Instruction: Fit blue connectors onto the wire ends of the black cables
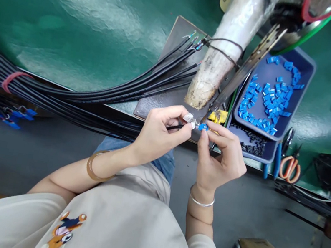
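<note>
My left hand (165,134) pinches the end of a black cable (175,127), and its fingertips look wrapped in something white. Between thumb and fingers of my right hand (221,156) is a small blue connector (203,127), held against the cable's end. Thin wires bridge the short gap between the two hands. Just above them, the metal tip of a soldering iron (210,111) points down beside a thick, plastic-wrapped tube (205,86). A yellow piece (218,116) sits just behind my right fingertips.
A blue-grey tray (305,79) of blue connectors (272,100) stands right, over another bin with small black parts (249,141). Orange-handled scissors (290,168) lie at the table edge. A bundle of black cables (93,101), tied with a red band (12,80), runs in from the left.
</note>
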The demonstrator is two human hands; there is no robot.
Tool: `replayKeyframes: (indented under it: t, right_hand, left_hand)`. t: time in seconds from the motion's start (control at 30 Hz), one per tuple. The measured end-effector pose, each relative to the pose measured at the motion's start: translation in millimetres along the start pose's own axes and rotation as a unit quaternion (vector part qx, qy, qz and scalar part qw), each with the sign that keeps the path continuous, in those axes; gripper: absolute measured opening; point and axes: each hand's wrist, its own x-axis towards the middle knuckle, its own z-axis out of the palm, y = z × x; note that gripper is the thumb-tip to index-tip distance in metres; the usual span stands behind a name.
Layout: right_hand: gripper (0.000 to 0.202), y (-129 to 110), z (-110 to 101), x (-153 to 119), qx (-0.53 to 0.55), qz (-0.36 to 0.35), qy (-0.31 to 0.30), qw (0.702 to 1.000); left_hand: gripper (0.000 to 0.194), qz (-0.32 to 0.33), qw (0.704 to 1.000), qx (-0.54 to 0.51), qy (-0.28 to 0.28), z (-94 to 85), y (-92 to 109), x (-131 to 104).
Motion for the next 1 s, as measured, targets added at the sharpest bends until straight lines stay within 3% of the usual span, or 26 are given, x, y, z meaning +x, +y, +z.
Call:
replayKeyframes:
  t: [0.2, 0.3, 0.37, 0.43, 0.57, 0.63, 0.7, 0.73, 0.8, 0.87, 0.93, 1.0]
  right_hand:
    - [0.014, -0.2, -0.9, 0.4, -0.001, -0.005, -0.002, 1.000]
    - [0.012, -2.2, -5.5, -1.4, 0.005, 0.020, 0.000, 1.000]
    - [0.009, -4.2, -11.2, -3.2, 0.037, 0.068, 0.019, 0.997]
    - [0.004, -5.9, -18.5, -4.9, 0.072, 0.089, 0.068, 0.991]
    - [0.019, -4.8, -34.0, -6.3, 0.044, 0.031, 0.222, 0.974]
    - [0.024, -0.1, -38.3, -5.2, -0.033, 0.061, 0.185, 0.980]
    - [0.023, 7.7, -37.7, -1.8, -0.121, 0.104, 0.058, 0.985]
    - [0.023, 12.3, -35.3, 0.9, -0.159, 0.109, -0.003, 0.981]
    - [0.027, 20.8, -27.9, 7.8, -0.230, 0.097, -0.079, 0.965]
    - [0.033, 25.8, -20.0, 15.2, -0.282, 0.096, -0.131, 0.946]
    - [0.033, 25.1, -15.3, 20.7, -0.286, 0.106, -0.171, 0.937]
    - [0.031, 19.3, -15.3, 22.7, -0.246, 0.117, -0.191, 0.943]
  left_hand:
    - [0.010, -0.005, 1.000, -0.010, -0.011, -0.2, 0.2, -0.5]
    - [0.010, -0.015, 0.998, -0.011, -0.055, -4.7, 1.5, -3.7]
    - [0.011, -0.035, 0.991, -0.017, -0.130, -11.4, 2.1, -5.9]
    - [0.013, -0.055, 0.969, -0.020, -0.240, -20.2, 1.7, -7.8]
    - [0.014, -0.002, 0.873, 0.066, -0.483, -34.2, -4.5, -17.1]
    - [0.018, 0.044, 0.826, 0.151, -0.541, -35.5, -12.6, -29.1]
    - [0.021, 0.087, 0.802, 0.251, -0.535, -33.6, -24.9, -45.5]
    - [0.024, 0.100, 0.804, 0.313, -0.495, -32.2, -32.2, -53.9]
    - [0.029, 0.151, 0.813, 0.355, -0.437, -29.6, -46.1, -67.5]
    - [0.025, 0.126, 0.828, 0.342, -0.425, -28.4, -55.1, -74.3]
    - [0.017, 0.052, 0.878, 0.284, -0.382, -29.5, -56.4, -75.1]
    - [0.021, -0.016, 0.949, 0.165, -0.268, -33.3, -51.4, -73.1]
